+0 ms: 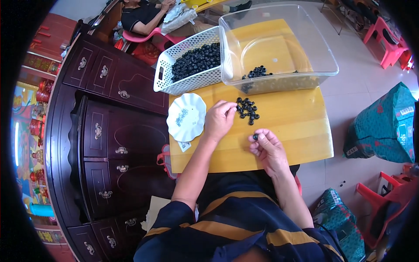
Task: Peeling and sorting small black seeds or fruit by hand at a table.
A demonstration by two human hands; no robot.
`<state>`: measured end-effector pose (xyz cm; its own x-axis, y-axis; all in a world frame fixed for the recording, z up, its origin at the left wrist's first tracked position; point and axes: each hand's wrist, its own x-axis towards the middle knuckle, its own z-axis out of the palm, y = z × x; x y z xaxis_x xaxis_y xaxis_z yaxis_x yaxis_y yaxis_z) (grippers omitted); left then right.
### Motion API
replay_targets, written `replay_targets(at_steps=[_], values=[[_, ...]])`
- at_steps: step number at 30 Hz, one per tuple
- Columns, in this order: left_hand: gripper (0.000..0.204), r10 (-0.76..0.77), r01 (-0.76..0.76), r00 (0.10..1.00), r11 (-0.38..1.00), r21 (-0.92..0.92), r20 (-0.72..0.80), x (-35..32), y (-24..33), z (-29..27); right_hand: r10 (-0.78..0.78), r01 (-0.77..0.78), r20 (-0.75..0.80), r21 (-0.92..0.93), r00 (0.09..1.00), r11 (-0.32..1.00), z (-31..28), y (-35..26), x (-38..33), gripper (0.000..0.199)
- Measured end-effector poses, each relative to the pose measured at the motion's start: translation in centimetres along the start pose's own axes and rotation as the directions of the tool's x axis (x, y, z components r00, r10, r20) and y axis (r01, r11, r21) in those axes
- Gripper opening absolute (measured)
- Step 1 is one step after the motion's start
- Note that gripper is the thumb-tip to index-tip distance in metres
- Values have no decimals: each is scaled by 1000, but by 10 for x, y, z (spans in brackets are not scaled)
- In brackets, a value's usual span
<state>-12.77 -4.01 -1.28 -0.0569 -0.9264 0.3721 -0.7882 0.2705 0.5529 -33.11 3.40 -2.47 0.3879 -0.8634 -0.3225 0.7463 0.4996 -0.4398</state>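
Right hand (267, 148): your fingers pinch one black ring (255, 136).
Left hand (219, 119): your fingertips grasp at the loose pile of rings (247, 110).
Done: few rings in the clear bin (279, 43), far right.
Left: white basket (192, 63), far left, full.

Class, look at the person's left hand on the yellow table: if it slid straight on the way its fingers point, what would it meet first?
The left hand points right, toward the small pile of black rings on the table. It would most likely meet that pile first; its fingertips already seem to be at the edge.

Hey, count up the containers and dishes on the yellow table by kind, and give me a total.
White perforated basket holding black beads: 1
Clear plastic bin with a few black beads: 1
White scalloped dish: 1
Total: 3
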Motion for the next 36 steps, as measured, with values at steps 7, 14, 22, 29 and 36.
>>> replay_targets(at_steps=[7, 14, 22, 29, 36], values=[[12, -63, 62, 997, 998, -26, -34, 3, 3, 2, 1, -1, 10, 6, 1000, 1000, 0, 0, 2, 15], [18, -85, 88, 996, 992, 93, -37, 18, -1, 5, -5, 5, -2, 0, 1000, 1000, 6, -3, 0, 14], [12, -51, 47, 999, 975, 218, 13, 21, 1, 7, 25, -25, 5, -18, 1000, 1000, -2, -2, 2, 14], [12, -153, 149, 988, 983, 109, 34, -4, 18, -10, 26, -26, 8, 3, 1000, 1000, -6, -1, 3, 14], [17, -297, 324, 944, 918, -228, 146, -43, 45, -33, 0, 1, 34, -43, 999, 999, -3, 4, 4, 16]])
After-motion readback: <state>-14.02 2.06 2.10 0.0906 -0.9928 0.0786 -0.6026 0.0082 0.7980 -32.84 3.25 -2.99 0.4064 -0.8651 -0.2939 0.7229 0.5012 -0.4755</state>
